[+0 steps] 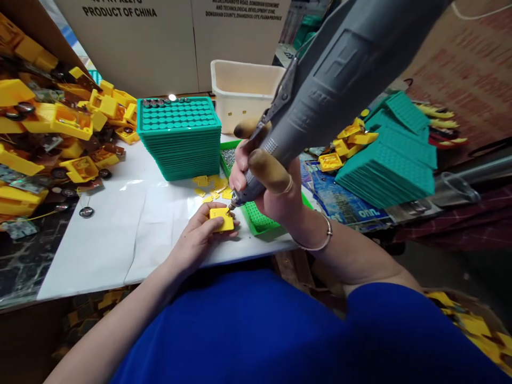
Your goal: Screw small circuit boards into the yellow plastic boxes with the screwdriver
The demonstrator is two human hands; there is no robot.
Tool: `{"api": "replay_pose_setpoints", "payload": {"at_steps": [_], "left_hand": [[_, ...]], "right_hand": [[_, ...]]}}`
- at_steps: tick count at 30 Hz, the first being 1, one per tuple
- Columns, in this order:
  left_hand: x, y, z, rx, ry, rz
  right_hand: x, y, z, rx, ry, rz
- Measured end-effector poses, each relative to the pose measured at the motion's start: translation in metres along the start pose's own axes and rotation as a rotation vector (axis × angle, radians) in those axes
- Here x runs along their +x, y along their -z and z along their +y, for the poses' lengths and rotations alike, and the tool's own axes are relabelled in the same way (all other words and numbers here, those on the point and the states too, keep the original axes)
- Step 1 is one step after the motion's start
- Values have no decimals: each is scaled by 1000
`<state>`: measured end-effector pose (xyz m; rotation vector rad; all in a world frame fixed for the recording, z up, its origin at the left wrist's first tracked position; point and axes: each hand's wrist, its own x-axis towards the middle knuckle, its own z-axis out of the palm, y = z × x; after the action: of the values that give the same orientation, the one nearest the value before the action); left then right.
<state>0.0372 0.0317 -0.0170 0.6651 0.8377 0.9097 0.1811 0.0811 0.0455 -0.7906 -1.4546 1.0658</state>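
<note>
Taking the yellow piece at the person's fingertips as the clock's centre, a white-covered table spreads around it, with a black-printed cardboard box standing at 11 o'clock and a heap of yellow plastic shells at 10. A grey, thick-barrelled power screwdriver slants in from between 1 and 2 o'clock. A tall stack of teal plastic trays stands nearer at 11, and a whitish plastic tub between 12 and 1. Just beside, at 3, is a bright green plastic tray. The right hand, with tan finger covers, has its fingers curled firmly round the screwdriver's lower barrel. The left hand pinches the flat, squarish yellow plastic case, thumb on top; the bit meets the case near its upper right edge, seemingly touching. Small flat yellow plastic pieces lie at 12, and a round black-rimmed disc at 9.
</note>
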Motion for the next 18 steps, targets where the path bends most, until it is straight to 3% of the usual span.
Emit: {"api": "replay_pose_setpoints", "payload": {"at_steps": [8, 14, 18], "left_hand": [[1, 1, 0, -14, 7, -21], [2, 1, -2, 3, 2, -12], [1, 3, -1, 26, -18, -15]], "right_hand": [[2, 1, 6, -137, -40, -57], [-2, -7, -2, 136, -45, -7], [-2, -12, -4, 191, -21, 20]]}}
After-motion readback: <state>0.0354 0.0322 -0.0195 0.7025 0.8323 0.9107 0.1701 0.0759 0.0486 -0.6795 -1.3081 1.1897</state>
